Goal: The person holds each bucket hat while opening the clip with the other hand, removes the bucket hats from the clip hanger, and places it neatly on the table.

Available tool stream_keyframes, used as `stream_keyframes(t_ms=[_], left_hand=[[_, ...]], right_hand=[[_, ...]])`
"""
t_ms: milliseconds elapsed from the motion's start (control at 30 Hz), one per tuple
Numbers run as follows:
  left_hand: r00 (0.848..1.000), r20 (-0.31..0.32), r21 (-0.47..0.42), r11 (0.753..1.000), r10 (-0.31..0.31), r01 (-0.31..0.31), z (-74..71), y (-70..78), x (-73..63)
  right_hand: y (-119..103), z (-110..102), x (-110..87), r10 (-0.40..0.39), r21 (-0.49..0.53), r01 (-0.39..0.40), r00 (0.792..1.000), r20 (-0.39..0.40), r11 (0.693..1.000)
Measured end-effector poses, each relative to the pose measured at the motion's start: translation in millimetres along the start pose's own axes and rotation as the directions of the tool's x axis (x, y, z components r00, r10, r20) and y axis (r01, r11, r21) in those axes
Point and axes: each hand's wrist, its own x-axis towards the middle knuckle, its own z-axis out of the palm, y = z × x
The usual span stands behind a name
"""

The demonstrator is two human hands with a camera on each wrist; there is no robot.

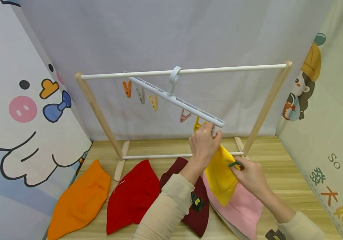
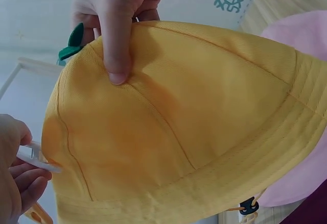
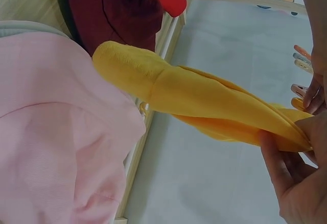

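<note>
My left hand (image 1: 204, 143) is raised at the near end of a pale blue clip hanger (image 1: 171, 96). It pinches a white clothespin (image 2: 38, 158), whose tip meets the edge of a yellow bucket hat (image 2: 153, 117). With thumb and fingers my right hand (image 1: 251, 176) pinches the crown of that hat beside its green leaf tab (image 2: 74, 41). The hat hangs folded and tilted between both hands, over a pink hat (image 1: 246, 203). Several more clothespins dangle from the hanger, among them an orange one (image 1: 127, 89) and a pink one (image 1: 185, 115).
The hanger hooks over the white top bar (image 1: 234, 69) of a wooden-legged rack (image 1: 264, 110). On the wood-grain table lie an orange hat (image 1: 81, 200), a red hat (image 1: 132, 196) and a maroon hat (image 1: 200, 220). Printed cloth walls (image 1: 324, 140) enclose the sides.
</note>
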Motion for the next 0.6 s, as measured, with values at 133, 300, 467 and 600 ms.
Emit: stream_keyframes(t_ms=[133, 300, 467, 600], left_hand=[[1.000, -0.008, 0.001, 1.000, 0.003, -0.003, -0.1, 0.9, -0.2], [1.000, -0.017, -0.010, 1.000, 0.003, -0.003, -0.1, 1.8, -0.1], [1.000, -0.007, -0.014, 1.000, 0.001, -0.001, -0.6, 2.3, -0.1], [1.000, -0.013, -0.020, 1.000, 0.002, -0.002, -1.1, 3.3, 0.6]], right_hand=[[0.8, -1.2, -1.4, -0.003, -0.008, 0.003, 1.000, -0.005, 1.000], [0.9, -2.9, -2.1, 0.012, -0.016, -0.012, 1.000, -0.007, 1.000], [1.6, -4.0, -3.0, 0.031, -0.012, -0.031, 1.000, -0.005, 0.999], [4.4, -3.5, -3.9, 0.036, -0.011, -0.036, 0.999, -0.004, 0.999]])
